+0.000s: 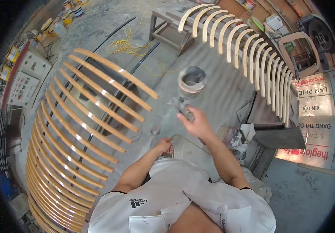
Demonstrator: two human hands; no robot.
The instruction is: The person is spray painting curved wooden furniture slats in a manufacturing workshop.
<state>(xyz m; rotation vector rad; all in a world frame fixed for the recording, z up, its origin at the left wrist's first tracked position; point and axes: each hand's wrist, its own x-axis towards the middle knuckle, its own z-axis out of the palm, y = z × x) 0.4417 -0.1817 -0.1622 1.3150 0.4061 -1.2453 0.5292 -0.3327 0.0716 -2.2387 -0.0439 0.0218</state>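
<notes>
My right hand (196, 123) is closed around the grip of a spray gun (183, 108), held out in front of my body. A round cup (192, 90) with a grey, stained inside sits at the gun's far end. My left hand (163, 146) is low and close to my waist, its fingers closed on a thin hose (189, 140) that curves away under my right forearm. To my left stands a long row of curved, glossy brown wooden slats (93, 116). The slat ends nearest my left hand are apart from it.
Pale curved wooden pieces (229, 42) line a rack at the far right. A yellow cord (126, 46) lies coiled on the floor ahead. A control box (26, 83) and paint buckets (49, 28) stand far left. Beside my right arm are a metal bench (280, 136) and crumpled wrapping (237, 139).
</notes>
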